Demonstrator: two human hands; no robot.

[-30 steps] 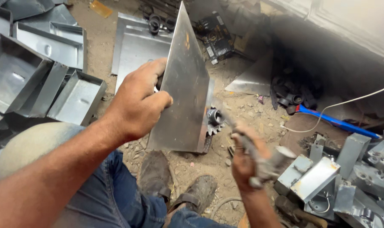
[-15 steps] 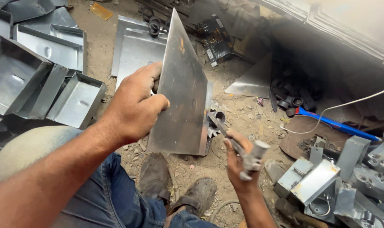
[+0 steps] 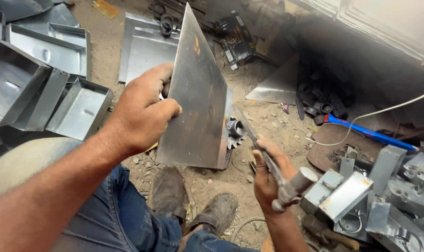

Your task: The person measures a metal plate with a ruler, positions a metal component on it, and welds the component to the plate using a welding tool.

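We are holding a tapered sheet-metal panel upright on the dirt floor, its lower edge resting beside a small toothed gear. Our left hand is gripping the panel's left edge, fingers wrapped round it. Our right hand is closed around a hammer, whose head is hanging low and to the right, away from the panel. We judge that we are between blows in shaping the folded right edge; the next stroke is calling for a steady panel and a swing that lands on the flange.
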